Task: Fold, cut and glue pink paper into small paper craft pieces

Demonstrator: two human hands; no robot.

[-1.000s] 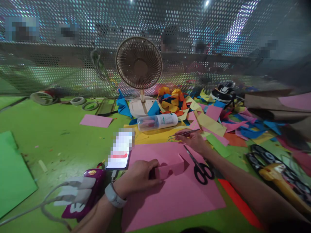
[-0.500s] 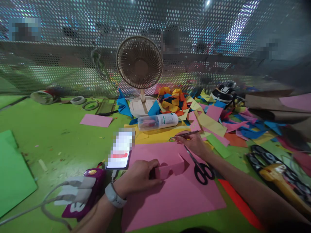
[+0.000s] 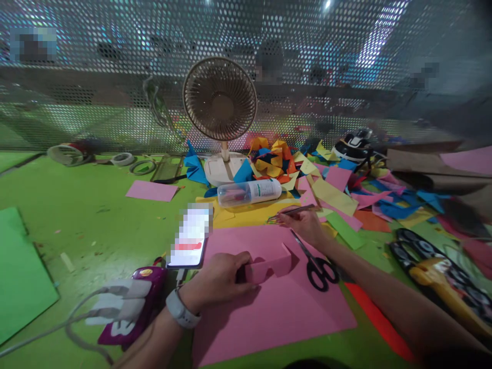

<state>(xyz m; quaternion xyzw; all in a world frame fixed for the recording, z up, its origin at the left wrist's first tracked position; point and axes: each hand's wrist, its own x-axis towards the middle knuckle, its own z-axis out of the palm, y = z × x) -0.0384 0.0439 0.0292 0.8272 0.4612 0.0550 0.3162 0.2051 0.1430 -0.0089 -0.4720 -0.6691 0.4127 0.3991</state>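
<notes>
A large pink paper sheet (image 3: 277, 312) lies in front of me. On it rests a folded pink paper strip (image 3: 274, 265) that stands partly on edge and casts a shadow. My left hand (image 3: 226, 277), with a pale watch on its wrist, has its fingers closed around the strip's left end. My right hand (image 3: 302, 225) pinches a slim, dark, pen-like tool (image 3: 302, 209) near the sheet's far edge; its kind is unclear. Scissors (image 3: 322, 273) with black handles lie on the sheet below my right hand, blades pointing away from me.
A lit phone (image 3: 190, 238) on a cable and a purple power strip (image 3: 142, 292) are left of the sheet. Behind stand a clear bottle (image 3: 249, 192) lying sideways and a fan (image 3: 221, 100). Coloured paper scraps (image 3: 334, 192) pile up at right, beside a black-and-yellow object (image 3: 438, 277).
</notes>
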